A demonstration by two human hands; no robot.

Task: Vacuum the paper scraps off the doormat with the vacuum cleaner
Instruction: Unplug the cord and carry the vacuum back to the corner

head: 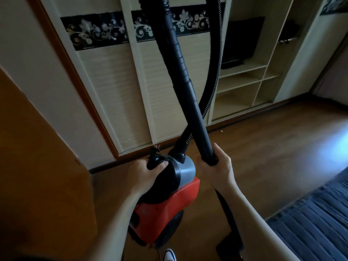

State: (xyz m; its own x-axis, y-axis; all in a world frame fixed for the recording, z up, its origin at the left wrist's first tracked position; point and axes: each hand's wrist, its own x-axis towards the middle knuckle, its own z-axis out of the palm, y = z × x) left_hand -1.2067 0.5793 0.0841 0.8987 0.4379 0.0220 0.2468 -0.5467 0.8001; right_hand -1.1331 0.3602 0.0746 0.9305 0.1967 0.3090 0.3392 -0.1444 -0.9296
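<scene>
A red canister vacuum cleaner (167, 210) with a black and grey top hangs above the wooden floor at the centre. My left hand (145, 176) grips its black handle. My right hand (216, 166) is closed around the open lower end of the black wand tube (180, 63), which rises toward the top of the view. A ribbed black hose (216, 72) curves from the vacuum's top upward behind the wand. Another black tube piece (228, 221) runs down below my right wrist. No doormat or paper scraps are in view.
A cream wardrobe with sliding doors (116, 81) and open shelves (243, 80) stands straight ahead. An orange-brown door panel (37, 166) is at the left. A blue-grey quilted bed (316, 219) fills the lower right. My white shoe (169, 255) shows at the bottom.
</scene>
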